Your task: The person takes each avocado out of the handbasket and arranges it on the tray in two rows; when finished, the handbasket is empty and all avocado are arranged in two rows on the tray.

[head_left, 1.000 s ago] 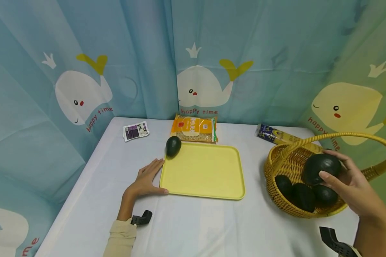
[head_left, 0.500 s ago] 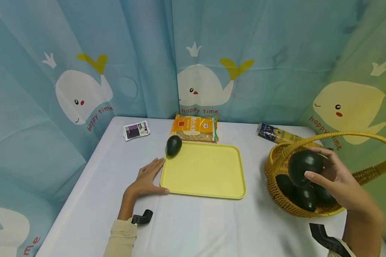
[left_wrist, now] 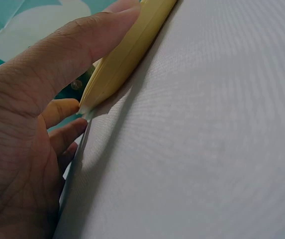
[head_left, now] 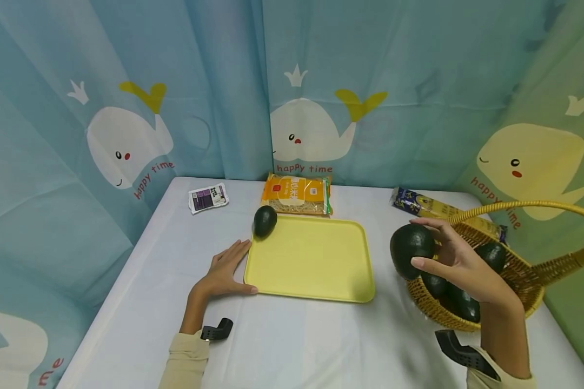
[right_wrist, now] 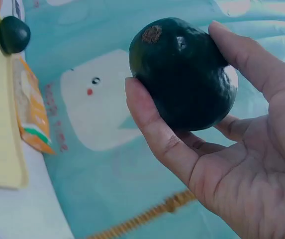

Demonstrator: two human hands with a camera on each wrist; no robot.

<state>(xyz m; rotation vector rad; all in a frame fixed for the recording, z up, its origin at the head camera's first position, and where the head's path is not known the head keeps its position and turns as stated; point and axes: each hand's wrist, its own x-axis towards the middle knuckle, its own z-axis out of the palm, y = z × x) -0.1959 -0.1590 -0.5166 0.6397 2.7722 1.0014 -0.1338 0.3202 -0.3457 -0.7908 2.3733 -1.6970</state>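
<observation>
While the left hand point(head_left: 219, 280) lies with its fingers straight against the left edge of the yellow tray point(head_left: 311, 259), its thumb at the near left corner, the right hand point(head_left: 459, 265) grips a dark green avocado point(head_left: 411, 251) between thumb and fingers. The fruit is held up between tray and wicker basket point(head_left: 427, 303), overlapping the basket's near left side in the head view.

It looks full and fairly weighty for its size, probably firm, with a glossy skin that could slide under a light pinch; if ripe, it would bruise under hard fingertips. The widest part of the round body seems the best place to hold, thumb opposite the fingers, as the right hand has it, leaving the brown stem scar uncovered.

At least 3 avocados point(head_left: 492, 254) lie in the basket, but the right hand and forearm cover part of them, so the full count cannot be told. 1 more avocado point(head_left: 265, 221) sits at the tray's far left corner; whether it rests on the rim or inside is hard to say. The basket handle hides part of the blue and yellow packet point(head_left: 428, 206). In the left wrist view, the dark shape between thumb and fingers is too obscured to name.
</observation>
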